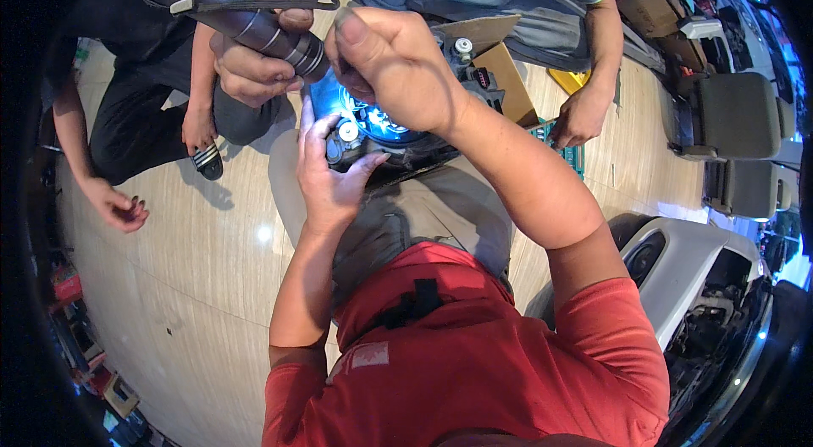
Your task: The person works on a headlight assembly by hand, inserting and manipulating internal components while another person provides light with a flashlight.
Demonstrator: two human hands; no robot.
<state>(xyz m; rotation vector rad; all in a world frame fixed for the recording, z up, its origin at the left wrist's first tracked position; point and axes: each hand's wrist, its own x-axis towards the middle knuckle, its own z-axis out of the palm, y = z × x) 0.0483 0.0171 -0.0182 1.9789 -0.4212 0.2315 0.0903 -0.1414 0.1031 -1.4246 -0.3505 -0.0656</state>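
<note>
- Your left hand (332, 184) spans wide, gripping the headlight housing (374, 124) over your lap.
- Your right hand (398, 70) curls narrow above; its contents cannot be told.
- A co-worker's hand (252, 74) holds a flashlight (241, 24); handling looks unfinished, the remainder unclear.
</note>
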